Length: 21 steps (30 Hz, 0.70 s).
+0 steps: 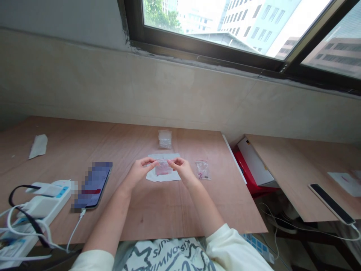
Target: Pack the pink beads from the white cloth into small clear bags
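Pinching a pinkish bag point(163, 169) between left fingers point(153, 165) and right fingers point(173, 164), over paper point(151, 175), near a clear bag point(203, 165) containing purplish bits point(200, 175).

The table point(158, 214) offers open passage between the forearms point(113, 210). Leftward, the phone point(96, 186) and power strip point(57, 207) obstruct; rightward, a bag point(203, 170) lies near the right hand point(182, 168).

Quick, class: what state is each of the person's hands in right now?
Left hand: closed, pinching a small, rectangular, pink-tinted clear plastic bag near its upper left corner.
Right hand: closed, pinching the same bag near its upper right corner.
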Tool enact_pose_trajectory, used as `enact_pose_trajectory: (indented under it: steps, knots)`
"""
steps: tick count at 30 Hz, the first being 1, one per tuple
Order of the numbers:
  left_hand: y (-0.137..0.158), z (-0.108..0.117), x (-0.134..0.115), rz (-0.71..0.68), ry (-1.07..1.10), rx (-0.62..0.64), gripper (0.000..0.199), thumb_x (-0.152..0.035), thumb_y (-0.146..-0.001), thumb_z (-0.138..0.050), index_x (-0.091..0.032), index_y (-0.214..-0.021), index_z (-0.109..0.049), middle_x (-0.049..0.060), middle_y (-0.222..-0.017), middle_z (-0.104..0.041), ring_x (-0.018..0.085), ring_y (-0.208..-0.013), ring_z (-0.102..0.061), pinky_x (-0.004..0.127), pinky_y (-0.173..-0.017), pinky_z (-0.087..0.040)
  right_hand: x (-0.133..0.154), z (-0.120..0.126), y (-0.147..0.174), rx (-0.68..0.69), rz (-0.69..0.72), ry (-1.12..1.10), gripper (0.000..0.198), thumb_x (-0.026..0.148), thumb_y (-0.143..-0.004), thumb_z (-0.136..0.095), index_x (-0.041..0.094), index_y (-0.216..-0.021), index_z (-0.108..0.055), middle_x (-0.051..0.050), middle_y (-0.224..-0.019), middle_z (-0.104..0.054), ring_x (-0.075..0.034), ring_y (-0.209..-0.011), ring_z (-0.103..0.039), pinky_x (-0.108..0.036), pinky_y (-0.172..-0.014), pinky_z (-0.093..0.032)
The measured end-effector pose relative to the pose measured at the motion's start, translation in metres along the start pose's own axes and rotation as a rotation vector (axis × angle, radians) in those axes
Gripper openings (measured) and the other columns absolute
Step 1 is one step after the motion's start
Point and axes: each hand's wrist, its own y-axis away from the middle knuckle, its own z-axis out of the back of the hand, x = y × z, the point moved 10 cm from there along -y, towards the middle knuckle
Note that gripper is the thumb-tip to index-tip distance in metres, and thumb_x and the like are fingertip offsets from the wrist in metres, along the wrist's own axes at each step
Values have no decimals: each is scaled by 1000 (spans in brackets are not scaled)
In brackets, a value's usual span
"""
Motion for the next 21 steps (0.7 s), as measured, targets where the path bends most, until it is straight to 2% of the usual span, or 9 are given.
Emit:
enact_pose_trajectory:
  steps: [4, 7, 12, 15, 18, 21]
  knots:
    - [3, 0, 1, 11, 32, 30, 28, -41, -65, -54, -15, -72, -63, 6, -80, -66, 20, -81, -57, 29, -76, -41, 2, 4, -1, -10, 27, -23, 22, 33, -52, -65, 16, -51, -50, 4, -51, -51, -7, -49, -43, -23, -56, -31]
    - [6, 4, 4, 15, 47, 3, 26, -40, -64, -56, -16, -71, -63, 5, -79, -67, 21, -83, -57, 30, -78, -41, -2, 3, -1, -5, 33, -8, 23, 33, -53, -64, 16, -50, -50, 4, -51, -51, -8, -51, -44, -24, -58, -33]
    - [8, 4, 12, 56, 149, -66, 29, -42, -63, -57, -16, -74, -62, 5, -81, -68, 21, -84, -58, 30, -78, -42, -22, -13, 5, 105, 8, -26, 24, 37, -54, -63, 16, -61, -54, 0, -65, -58, -11, -64, -52, -26, -66, -37]
    - [6, -3, 15, 46, 196, -65, 34, -45, -66, -53, -16, -82, -60, 6, -88, -66, 20, -86, -57, 28, -75, -43, -36, -14, 6, 116, -32, -85, 27, 41, -55, -62, 16, -60, -52, 0, -60, -58, -11, -58, -53, -25, -60, -40]
    - [1, -2, 31, 41, 124, -83, 37, -47, -69, -45, -16, -83, -58, 6, -89, -65, 19, -84, -57, 27, -72, -43, -41, 15, 3, -22, -44, -112, 30, 44, -55, -60, 17, -61, -49, 2, -52, -53, -9, -45, -48, -24, -50, -39]
    - [-2, 13, 65, 87, -53, -178, 36, -49, -67, -43, -16, -74, -56, 7, -85, -64, 19, -80, -57, 28, -72, -43, -43, 72, 3, -258, -28, -81, 32, 46, -55, -59, 18, -63, -47, 4, -50, -50, -8, -39, -45, -23, -43, -36]
